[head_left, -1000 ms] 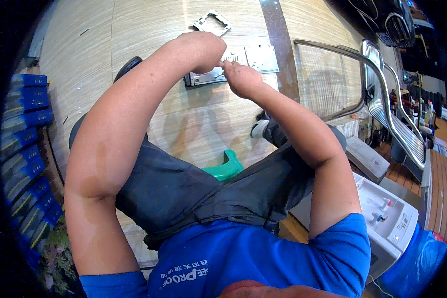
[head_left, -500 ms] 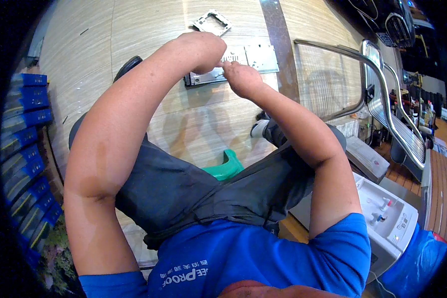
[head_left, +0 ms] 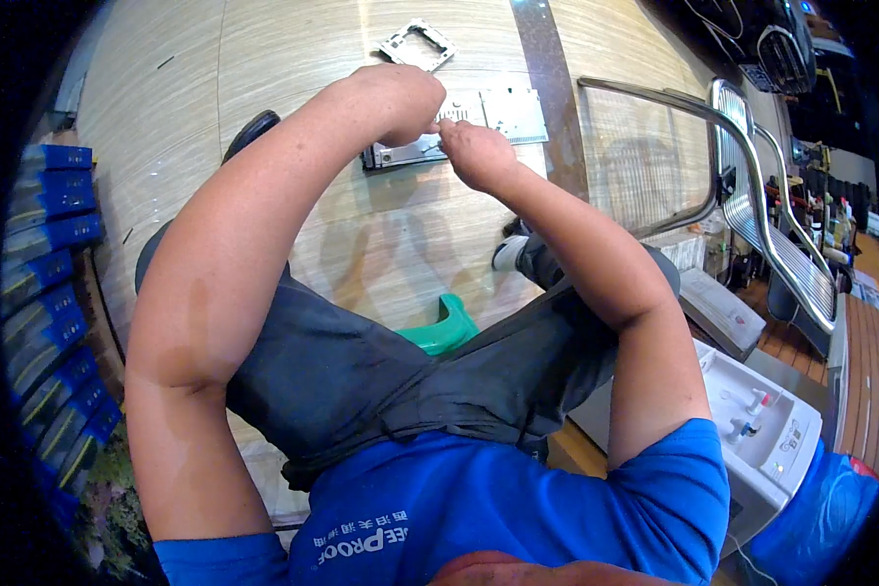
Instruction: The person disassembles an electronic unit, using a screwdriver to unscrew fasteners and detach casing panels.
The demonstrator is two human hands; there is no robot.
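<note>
On the tiled floor at top centre lies a flat metal device (head_left: 407, 154), partly covered by my hands. My left hand (head_left: 400, 103) is over it with curled fingers, and my right hand (head_left: 478, 156) meets it at the fingertips from the right. Both look closed, but anything pinched between them is too small or hidden to make out. A light metal plate (head_left: 516, 115) with small holes extends to the right of the hands. Just beyond my left hand, a square white frame (head_left: 418, 45) with an open centre rests on the floor.
A green plastic stool (head_left: 443, 330) shows between my legs. Blue boxes (head_left: 54, 234) line the left side. At right are a metal-framed chair (head_left: 742, 146), a carton (head_left: 718, 311), a white water dispenser (head_left: 758, 422) and a blue bag (head_left: 820, 503).
</note>
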